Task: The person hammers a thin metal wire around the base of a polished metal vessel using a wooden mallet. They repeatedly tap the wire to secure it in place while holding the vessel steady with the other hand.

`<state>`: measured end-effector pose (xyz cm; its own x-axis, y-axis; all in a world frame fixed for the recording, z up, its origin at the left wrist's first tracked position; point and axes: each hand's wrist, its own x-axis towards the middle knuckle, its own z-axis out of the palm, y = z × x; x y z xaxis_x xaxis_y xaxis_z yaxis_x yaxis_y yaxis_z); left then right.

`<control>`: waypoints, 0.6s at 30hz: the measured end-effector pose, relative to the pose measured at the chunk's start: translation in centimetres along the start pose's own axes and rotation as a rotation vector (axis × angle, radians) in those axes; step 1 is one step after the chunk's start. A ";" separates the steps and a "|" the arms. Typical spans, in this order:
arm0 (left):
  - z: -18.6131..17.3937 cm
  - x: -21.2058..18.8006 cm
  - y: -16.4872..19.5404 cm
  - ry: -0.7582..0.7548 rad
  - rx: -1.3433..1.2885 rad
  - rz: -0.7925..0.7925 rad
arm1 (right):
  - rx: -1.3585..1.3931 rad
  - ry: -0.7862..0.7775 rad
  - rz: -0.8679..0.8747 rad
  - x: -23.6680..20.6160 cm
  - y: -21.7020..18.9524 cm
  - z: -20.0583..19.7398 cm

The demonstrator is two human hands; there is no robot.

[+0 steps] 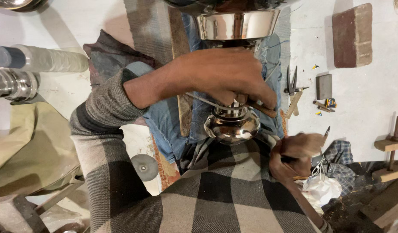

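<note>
So the left hand [227,75] was clamped around the neck of a shiny steel vessel [232,123] lying across the lap on some denim cloth [164,121], fingers also pinching a wood-handled tool [261,108] against it. The vessel's round bulb sat right below that hand, its wide flared end [238,23] pointing away. The right hand [296,153] was off to the side near the knee, closed on a thin pointed tool [326,130], kinda blurry. Pliers [291,82], a small grey block [324,86] and a brick [352,34] lay on the white floor [363,99] nearby.
</note>
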<state>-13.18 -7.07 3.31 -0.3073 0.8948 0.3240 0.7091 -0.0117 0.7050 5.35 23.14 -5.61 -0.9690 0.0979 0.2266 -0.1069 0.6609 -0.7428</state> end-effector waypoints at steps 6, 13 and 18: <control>-0.3 -0.4 0.6 0.025 0.045 -0.019 | 0.143 0.045 0.112 -2.8 2.9 -0.4; -0.4 -1.4 1.5 0.086 0.101 -0.024 | 0.028 0.176 -0.384 -1.1 3.1 -0.7; 1.1 -2.8 1.3 0.106 0.170 -0.076 | 0.026 0.029 -0.451 1.9 1.3 -1.6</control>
<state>-10.65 -9.08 2.62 -0.4227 0.8382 0.3446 0.7753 0.1376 0.6164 3.69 25.41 -5.15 -0.8178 -0.1747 0.5484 -0.5230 0.6233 -0.5813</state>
